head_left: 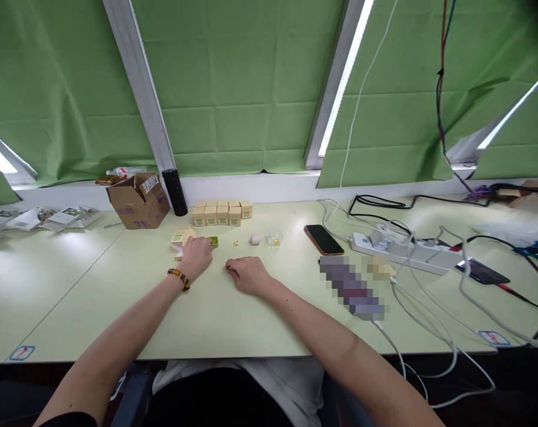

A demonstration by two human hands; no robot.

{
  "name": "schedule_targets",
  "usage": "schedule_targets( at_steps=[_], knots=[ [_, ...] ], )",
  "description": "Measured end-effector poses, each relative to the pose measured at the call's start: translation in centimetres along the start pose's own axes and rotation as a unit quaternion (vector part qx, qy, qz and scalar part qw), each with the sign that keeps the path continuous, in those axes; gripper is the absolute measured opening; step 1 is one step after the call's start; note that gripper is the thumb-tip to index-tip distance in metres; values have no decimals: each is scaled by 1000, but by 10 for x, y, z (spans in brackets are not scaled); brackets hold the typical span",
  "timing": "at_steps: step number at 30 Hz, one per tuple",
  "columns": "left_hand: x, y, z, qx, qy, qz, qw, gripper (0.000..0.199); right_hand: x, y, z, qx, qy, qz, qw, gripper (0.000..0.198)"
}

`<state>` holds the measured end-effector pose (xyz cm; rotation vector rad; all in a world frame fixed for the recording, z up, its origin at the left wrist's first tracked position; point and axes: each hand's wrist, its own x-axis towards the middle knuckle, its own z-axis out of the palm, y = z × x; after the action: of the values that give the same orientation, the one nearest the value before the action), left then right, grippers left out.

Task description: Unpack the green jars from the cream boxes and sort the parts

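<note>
My left hand (197, 255), with a beaded bracelet on its wrist, is palm down with curled fingers at a small green container (214, 241). Thumb and index appear closed on its near edge, though the contact is partly hidden. Beside and partly behind this hand lies an opened small cardboard box (178, 238) with flaps up. My right hand (248, 274) rests on the table, its fingers curled in; what they hold, if anything, is hidden. Ahead of it lie a tiny yellowish piece (236, 242), a pale pink cylinder (255, 239) and a clear dish (274, 238) with something yellow inside.
Several small closed boxes (222, 213) stand in rows at the back, near a black cylinder (175, 193) and an open carton (138, 201). On the right are a phone (323, 239), a blurred-out object (351, 287), a power strip (411, 255) and tangled cables.
</note>
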<state>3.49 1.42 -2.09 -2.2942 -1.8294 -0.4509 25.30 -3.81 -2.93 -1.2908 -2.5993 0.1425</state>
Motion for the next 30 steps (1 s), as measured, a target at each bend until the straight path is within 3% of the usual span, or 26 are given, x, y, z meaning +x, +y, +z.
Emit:
schedule_targets(
  at_steps=[6,13,18,24,30],
  knots=[
    [-14,2,-20,-9,11,9,1000,19,-1,1,0,7,7,-4,1000,24],
    [-42,13,-8,-59,-66,71,994,24,-2,4,-3,9,-1,-17,1000,22],
    [-43,12,-8,-70,-67,77,992,27,-2,5,-6,20,-7,-22,1000,25],
    [-20,15,-26,-59,-11,105,993,31,-3,3,-8,30,-11,-22,999,27],
    [43,29,-43,-56,33,95,993,29,-3,3,-7,41,-9,-21,999,27]
  ],
)
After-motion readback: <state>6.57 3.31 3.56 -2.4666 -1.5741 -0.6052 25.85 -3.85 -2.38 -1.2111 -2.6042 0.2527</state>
